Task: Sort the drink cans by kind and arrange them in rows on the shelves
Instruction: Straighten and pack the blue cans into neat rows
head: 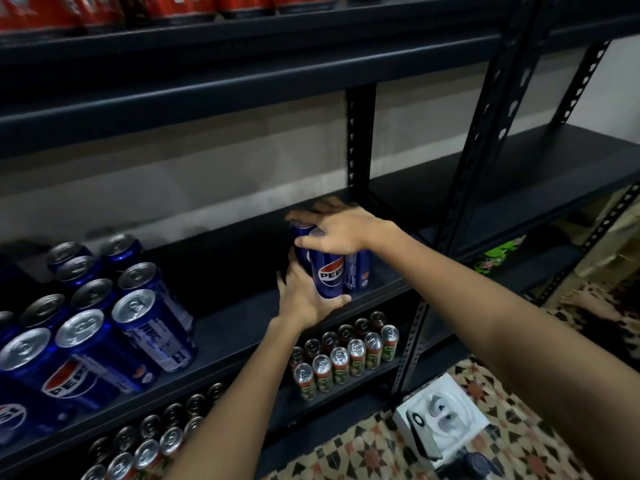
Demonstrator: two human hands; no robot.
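A small cluster of blue Pepsi cans (330, 271) stands on the middle shelf (242, 306) of a dark metal rack, near its right upright. My left hand (304, 296) cups the front can from below and the left, thumb curled under its base. My right hand (337, 225) lies over the can tops, fingers spread across them and thumb pressed on the front can's upper side. At the left of the same shelf several more blue Pepsi cans (100, 327) stand in rows.
Red cans (104, 8) line the top shelf. Slim cans with green and red labels (346, 355) stand in rows on the lower shelf, with more (149, 441) at the bottom left. A white box with earphones (441, 415) lies on the patterned floor.
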